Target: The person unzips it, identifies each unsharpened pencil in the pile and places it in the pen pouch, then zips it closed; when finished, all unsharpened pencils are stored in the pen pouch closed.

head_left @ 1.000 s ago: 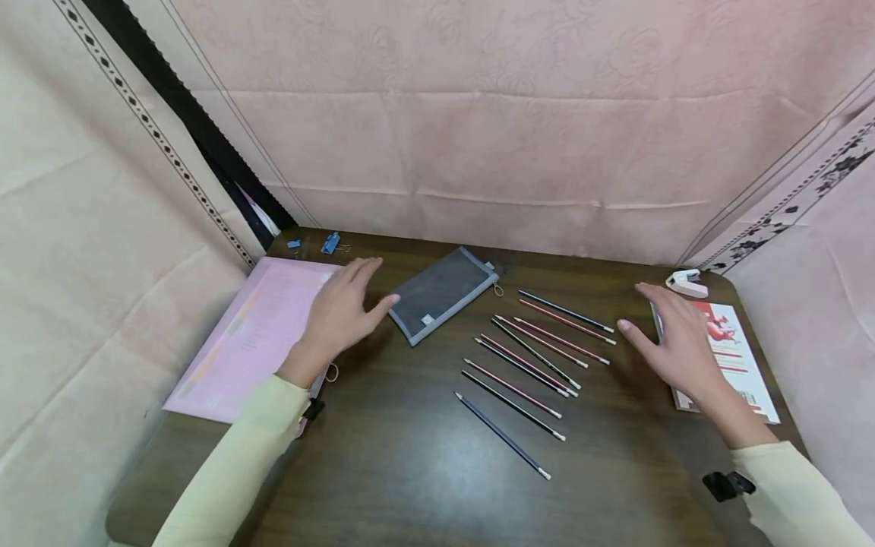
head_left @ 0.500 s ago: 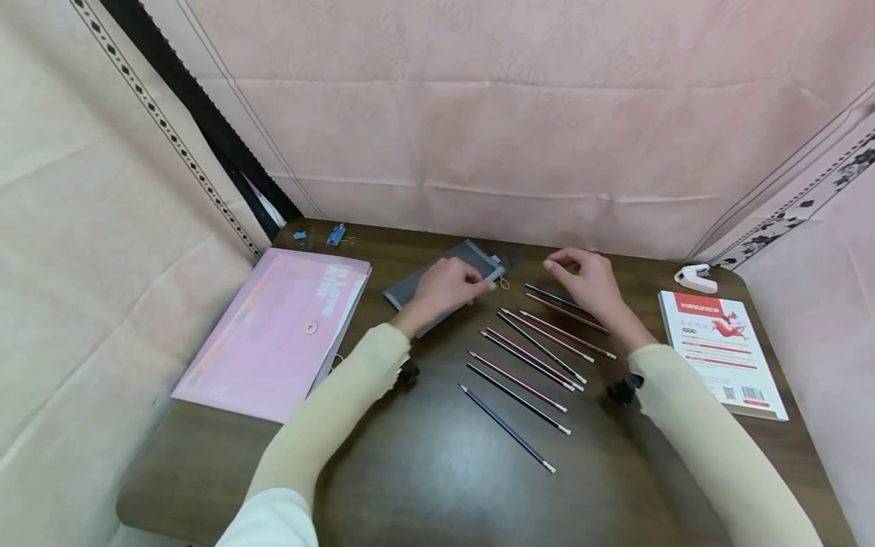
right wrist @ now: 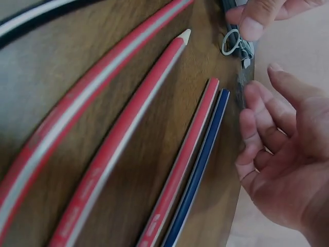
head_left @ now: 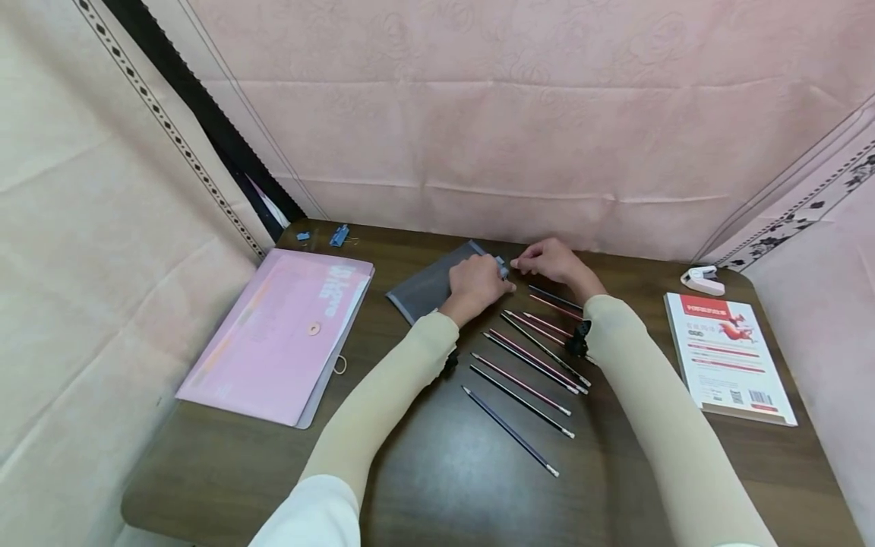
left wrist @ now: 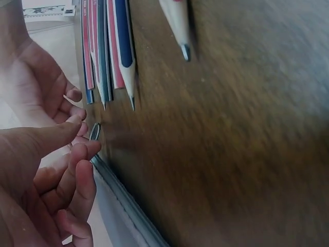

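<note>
A dark grey zip pouch (head_left: 427, 282) with a lighter border lies at the back middle of the table. My left hand (head_left: 476, 285) is over its right part and pinches the end by the zipper, where a small pull ring (right wrist: 224, 45) shows in the right wrist view. Just right of that corner, my right hand (head_left: 551, 262) hovers with loosely bent fingers, holding nothing; in the right wrist view its fingertips (right wrist: 250, 91) are close to the pouch end but apart from it. Several pencils, among them a dark blue one (head_left: 509, 431) and a red one (right wrist: 118, 141), lie slanted in front of both hands.
To the left lies a pink folder (head_left: 276, 334) with a button tie. A white and red book (head_left: 731, 357) is at the right, and a white stapler (head_left: 702, 280) stands behind it. Blue binder clips (head_left: 339, 235) sit at the back left edge; a cloth wall rises behind.
Both hands have come inward from the folder and the book to the pouch's right end. The left hand has taken hold there; the right has moved left beside it. The pencils stay put.
</note>
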`<state>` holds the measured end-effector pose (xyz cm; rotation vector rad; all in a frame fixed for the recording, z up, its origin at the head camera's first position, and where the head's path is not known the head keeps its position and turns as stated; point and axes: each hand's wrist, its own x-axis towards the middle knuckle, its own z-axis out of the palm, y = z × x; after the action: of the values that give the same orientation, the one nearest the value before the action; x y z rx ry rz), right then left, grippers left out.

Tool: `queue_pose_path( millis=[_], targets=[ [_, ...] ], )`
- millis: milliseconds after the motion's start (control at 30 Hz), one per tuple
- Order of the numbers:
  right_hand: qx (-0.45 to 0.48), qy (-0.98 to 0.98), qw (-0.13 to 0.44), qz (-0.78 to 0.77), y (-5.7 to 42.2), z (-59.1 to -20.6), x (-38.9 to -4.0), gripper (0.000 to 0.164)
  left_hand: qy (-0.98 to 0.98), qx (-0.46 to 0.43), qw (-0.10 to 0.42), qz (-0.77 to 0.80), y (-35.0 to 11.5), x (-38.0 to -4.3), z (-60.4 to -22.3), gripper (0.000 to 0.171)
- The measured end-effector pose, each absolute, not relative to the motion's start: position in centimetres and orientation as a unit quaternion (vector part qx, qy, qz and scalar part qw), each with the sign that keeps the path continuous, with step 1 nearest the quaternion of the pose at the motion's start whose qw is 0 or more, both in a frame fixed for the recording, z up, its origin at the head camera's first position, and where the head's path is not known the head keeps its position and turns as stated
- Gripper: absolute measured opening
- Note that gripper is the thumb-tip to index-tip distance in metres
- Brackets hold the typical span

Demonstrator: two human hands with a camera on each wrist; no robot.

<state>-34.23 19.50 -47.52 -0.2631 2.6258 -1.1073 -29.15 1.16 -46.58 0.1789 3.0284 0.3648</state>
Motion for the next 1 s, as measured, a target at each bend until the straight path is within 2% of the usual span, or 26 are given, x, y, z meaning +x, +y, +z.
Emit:
queue_pose_path(
  millis=[300, 533, 767, 1000],
  targets=[
    [-0.108, 0.915, 0.165, -0.351, 17.9, -47.3, -34.4, 0.027, 0.989, 0.045, 0.035, 0.138, 1.1, -29.6, -47.1, 0.029],
    [-0.108, 0.913, 0.170, -0.355, 18.0, -47.6, -34.2, 0.021, 0.986, 0.049, 0.047, 0.154, 1.0, -29.7, -47.3, 0.025],
    [-0.118, 0.907, 0.174, -0.365, 18.2, -47.8, -34.2, 0.019, 0.981, 0.027, 0.071, 0.181, 0.9, -29.7, -47.3, 0.032],
    [-0.115, 0.907, 0.176, -0.365, 18.1, -47.9, -34.3, 0.020, 0.980, -0.022, 0.064, 0.188, 1.3, -29.4, -47.2, 0.037]
  ],
)
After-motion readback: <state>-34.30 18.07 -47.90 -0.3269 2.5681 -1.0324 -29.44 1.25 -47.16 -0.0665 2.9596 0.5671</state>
